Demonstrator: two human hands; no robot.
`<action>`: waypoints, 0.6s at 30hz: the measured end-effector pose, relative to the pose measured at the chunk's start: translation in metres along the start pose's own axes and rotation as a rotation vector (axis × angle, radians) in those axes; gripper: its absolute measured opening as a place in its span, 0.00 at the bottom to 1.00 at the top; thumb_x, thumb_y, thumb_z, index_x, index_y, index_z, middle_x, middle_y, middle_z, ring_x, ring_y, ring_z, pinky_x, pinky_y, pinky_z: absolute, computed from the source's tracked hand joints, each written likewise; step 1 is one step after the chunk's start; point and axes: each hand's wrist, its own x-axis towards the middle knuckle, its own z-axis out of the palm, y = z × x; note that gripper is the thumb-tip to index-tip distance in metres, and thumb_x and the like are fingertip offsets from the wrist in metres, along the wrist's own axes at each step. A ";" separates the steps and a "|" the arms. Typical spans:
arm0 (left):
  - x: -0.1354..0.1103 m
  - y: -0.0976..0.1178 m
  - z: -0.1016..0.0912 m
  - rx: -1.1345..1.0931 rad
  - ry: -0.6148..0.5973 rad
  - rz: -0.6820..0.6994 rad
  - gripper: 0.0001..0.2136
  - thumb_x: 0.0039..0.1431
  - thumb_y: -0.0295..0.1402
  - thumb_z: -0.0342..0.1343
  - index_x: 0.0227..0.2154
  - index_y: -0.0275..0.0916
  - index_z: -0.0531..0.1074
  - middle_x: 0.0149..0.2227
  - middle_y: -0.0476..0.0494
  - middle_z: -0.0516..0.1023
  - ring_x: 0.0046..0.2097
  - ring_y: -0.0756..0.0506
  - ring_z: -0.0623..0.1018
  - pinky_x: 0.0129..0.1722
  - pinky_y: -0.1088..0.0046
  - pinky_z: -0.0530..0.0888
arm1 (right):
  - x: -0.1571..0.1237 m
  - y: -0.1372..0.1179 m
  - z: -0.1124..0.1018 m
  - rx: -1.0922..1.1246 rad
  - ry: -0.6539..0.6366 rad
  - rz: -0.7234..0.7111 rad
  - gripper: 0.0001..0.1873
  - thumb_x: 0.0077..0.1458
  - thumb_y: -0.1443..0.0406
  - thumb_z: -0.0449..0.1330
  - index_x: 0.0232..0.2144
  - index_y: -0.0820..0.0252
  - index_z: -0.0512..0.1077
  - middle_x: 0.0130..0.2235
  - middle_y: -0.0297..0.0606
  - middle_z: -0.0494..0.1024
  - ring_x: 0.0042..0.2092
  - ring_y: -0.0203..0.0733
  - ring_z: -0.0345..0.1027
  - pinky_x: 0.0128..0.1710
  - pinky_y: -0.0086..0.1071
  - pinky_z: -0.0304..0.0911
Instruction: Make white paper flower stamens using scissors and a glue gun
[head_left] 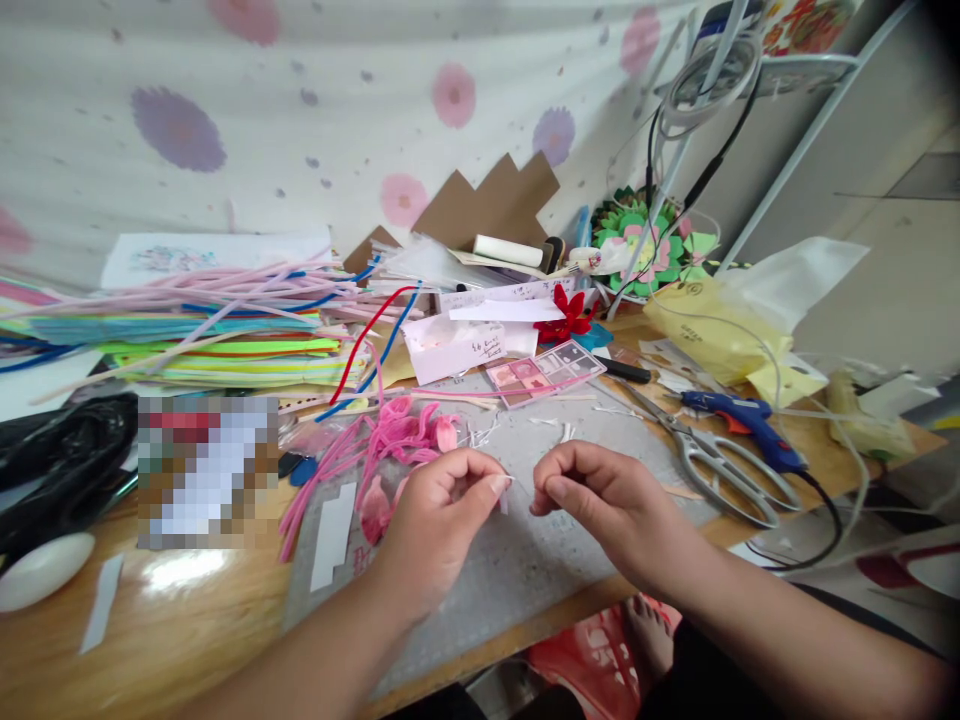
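My left hand [450, 505] is closed in a pinch above the grey cutting mat [517, 590]. A thin white strip [510, 479] pokes out between its thumb and forefinger. A short gap separates it from my right hand [600, 495], whose thumb and fingertips are pressed together; whatever they hold, if anything, is too small to tell. Just behind my left hand lie pink fuzzy stems [401, 432] with pale pink petal shapes [375, 510]. Several white scraps [484, 432] are scattered on the mat. A stepped white paper piece [333, 535] lies at its left.
To the right are large scissors [720, 465] and a blue glue gun [739, 410] with its cable. A pink palette [546, 373] and a red flower [564, 315] sit behind the mat. Bundled coloured stems [225, 350] and a black plastic bag [75, 450] occupy the left.
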 end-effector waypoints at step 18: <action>0.003 -0.002 0.005 -0.169 0.022 -0.082 0.04 0.53 0.32 0.56 0.26 0.37 0.72 0.28 0.48 0.74 0.33 0.48 0.70 0.35 0.70 0.63 | -0.021 0.011 -0.010 0.605 0.007 0.055 0.03 0.51 0.72 0.60 0.30 0.61 0.72 0.28 0.32 0.73 0.30 0.32 0.70 0.33 0.28 0.65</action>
